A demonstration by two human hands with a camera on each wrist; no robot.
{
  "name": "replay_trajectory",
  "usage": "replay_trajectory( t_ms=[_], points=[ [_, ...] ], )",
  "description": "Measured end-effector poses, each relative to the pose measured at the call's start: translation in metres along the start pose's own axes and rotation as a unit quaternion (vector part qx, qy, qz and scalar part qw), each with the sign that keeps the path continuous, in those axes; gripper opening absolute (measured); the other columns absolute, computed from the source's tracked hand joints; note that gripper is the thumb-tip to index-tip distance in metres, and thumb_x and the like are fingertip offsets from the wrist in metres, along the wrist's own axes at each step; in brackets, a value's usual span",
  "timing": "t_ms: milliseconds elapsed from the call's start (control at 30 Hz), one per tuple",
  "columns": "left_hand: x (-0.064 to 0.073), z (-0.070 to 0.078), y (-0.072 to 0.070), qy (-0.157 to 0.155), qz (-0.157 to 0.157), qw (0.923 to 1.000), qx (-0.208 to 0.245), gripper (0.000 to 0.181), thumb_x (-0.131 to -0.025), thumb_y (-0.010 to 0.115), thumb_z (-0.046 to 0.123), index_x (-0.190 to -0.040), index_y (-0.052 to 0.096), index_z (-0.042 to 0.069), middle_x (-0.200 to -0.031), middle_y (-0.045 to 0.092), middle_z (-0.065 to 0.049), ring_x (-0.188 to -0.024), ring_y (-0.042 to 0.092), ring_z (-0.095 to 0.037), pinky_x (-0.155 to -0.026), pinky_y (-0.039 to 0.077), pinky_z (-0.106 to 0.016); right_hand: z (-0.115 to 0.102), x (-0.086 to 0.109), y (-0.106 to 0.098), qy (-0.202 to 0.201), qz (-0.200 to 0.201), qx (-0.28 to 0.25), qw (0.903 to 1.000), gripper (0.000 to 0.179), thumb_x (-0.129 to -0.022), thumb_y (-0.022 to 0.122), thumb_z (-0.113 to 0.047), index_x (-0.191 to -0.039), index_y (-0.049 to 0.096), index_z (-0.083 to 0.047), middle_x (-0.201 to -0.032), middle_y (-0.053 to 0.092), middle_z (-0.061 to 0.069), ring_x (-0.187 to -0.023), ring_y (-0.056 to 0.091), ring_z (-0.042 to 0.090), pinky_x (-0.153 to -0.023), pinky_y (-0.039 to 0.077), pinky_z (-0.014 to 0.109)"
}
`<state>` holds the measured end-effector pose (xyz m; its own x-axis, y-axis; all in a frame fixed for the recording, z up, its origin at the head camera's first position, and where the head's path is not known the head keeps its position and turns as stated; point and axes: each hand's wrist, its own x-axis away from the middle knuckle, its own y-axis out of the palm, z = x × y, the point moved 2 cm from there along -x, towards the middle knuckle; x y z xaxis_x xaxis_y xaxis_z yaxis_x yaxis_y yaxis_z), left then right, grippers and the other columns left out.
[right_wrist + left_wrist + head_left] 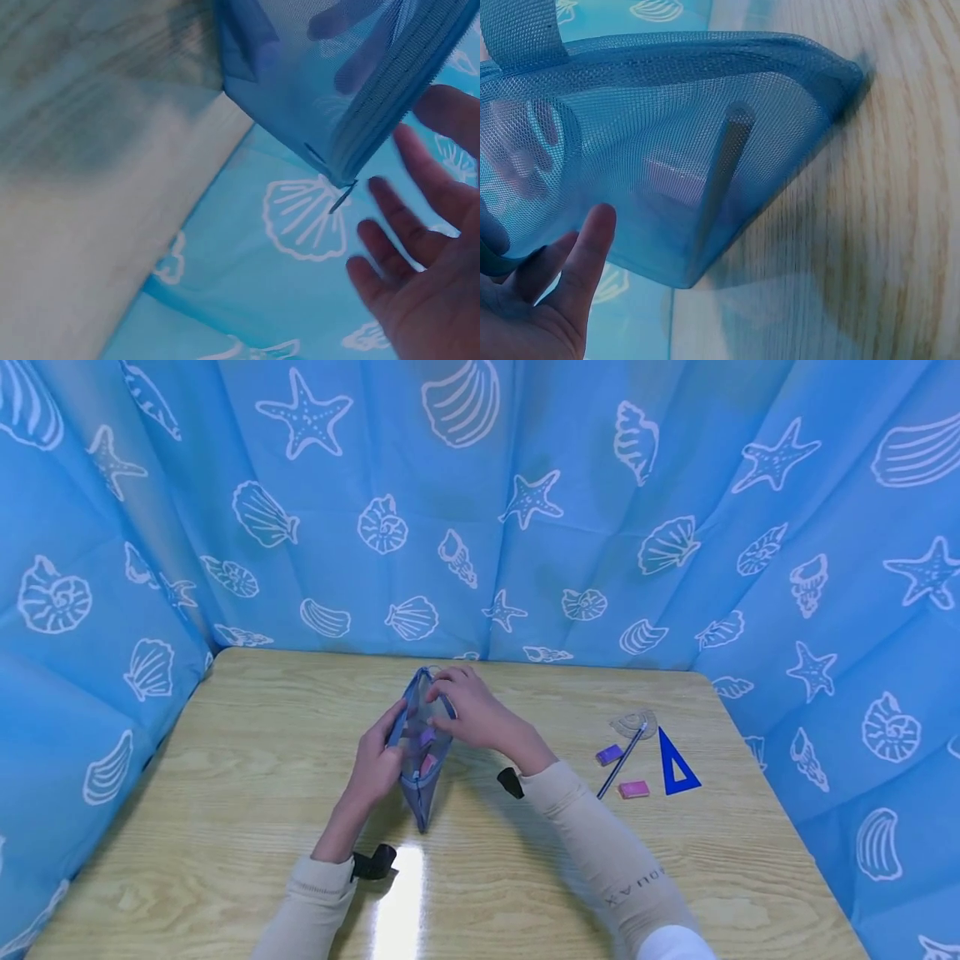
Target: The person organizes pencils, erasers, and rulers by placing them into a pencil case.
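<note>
A blue mesh zip pouch (422, 789) stands on the table with its zipped mouth spread. My left hand (381, 758) grips its left rim; in the left wrist view a fingertip (600, 225) lies against the outside of the mesh. My right hand (474, 710) is at the far right rim, its fingers spread loosely over the mouth. In the right wrist view several fingers (409, 225) extend beside the zipper edge and hold nothing. Inside the pouch are a purple block (427, 737), a pink block (428, 766) and a slim dark rod (724, 172) leaning upright.
On the wooden table (262, 760) at the right lie a clear protractor (626, 725), a dark pencil-like stick (618, 767), a purple eraser (609, 755), a pink eraser (633, 789) and a blue set square (675, 774). A blue shell-print curtain (450, 577) surrounds the table.
</note>
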<state>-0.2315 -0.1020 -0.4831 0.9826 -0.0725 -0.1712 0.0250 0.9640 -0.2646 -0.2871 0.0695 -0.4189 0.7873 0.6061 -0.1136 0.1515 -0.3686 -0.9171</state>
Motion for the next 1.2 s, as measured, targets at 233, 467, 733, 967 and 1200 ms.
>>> replay_trajectory(
  t_ms=[233,467,733,967,1200],
  points=[
    [0.001,0.003,-0.001,-0.002,-0.001,1.0000,0.005,0.080,-0.079,0.045,-0.006,-0.158,0.035,0.004,-0.149,0.054,-0.017,-0.126,0.059,-0.041,-0.104,0.046,-0.056,0.010,0.013,0.001,-0.022,0.058,-0.146,0.9873,0.030,-0.099,0.065,-0.018,-0.126,0.062,-0.005,-0.127,0.060,0.009,-0.124,0.054,0.030,-0.109,0.043,0.045],
    [0.001,0.003,0.000,-0.020,-0.002,0.9998,-0.001,0.079,-0.083,0.047,-0.005,-0.159,0.033,0.007,-0.152,0.051,-0.016,-0.128,0.058,-0.041,-0.102,0.048,-0.058,0.020,0.023,0.005,-0.017,0.092,-0.216,0.9719,0.028,-0.100,0.064,-0.017,-0.125,0.064,-0.004,-0.122,0.066,0.009,-0.114,0.062,0.030,-0.103,0.048,0.047],
    [0.002,0.001,0.001,-0.019,-0.001,0.9998,0.002,0.078,-0.083,0.044,-0.005,-0.159,0.033,0.008,-0.152,0.051,-0.015,-0.128,0.058,-0.042,-0.099,0.050,-0.061,0.030,0.039,0.008,0.005,0.092,-0.239,0.9666,0.021,-0.100,0.063,-0.016,-0.117,0.068,-0.004,-0.113,0.069,0.007,-0.106,0.064,0.023,-0.099,0.050,0.054],
    [0.003,0.003,0.002,-0.016,0.005,0.9999,0.002,0.078,-0.082,0.041,-0.006,-0.158,0.034,0.006,-0.150,0.053,-0.016,-0.128,0.059,-0.041,-0.100,0.050,-0.059,0.045,0.061,0.011,0.045,0.077,-0.239,0.9668,0.016,-0.100,0.063,-0.016,-0.113,0.070,-0.009,-0.111,0.071,0.008,-0.105,0.065,0.022,-0.098,0.050,0.052],
    [0.004,0.002,0.002,-0.011,0.002,0.9999,-0.001,0.077,-0.083,0.040,-0.007,-0.158,0.033,0.005,-0.151,0.051,-0.018,-0.129,0.057,-0.043,-0.104,0.046,-0.060,0.062,0.084,0.012,0.069,0.076,-0.236,0.9664,0.014,-0.101,0.063,-0.017,-0.111,0.070,-0.012,-0.107,0.070,0.002,-0.105,0.064,0.020,-0.098,0.050,0.050]
  ],
)
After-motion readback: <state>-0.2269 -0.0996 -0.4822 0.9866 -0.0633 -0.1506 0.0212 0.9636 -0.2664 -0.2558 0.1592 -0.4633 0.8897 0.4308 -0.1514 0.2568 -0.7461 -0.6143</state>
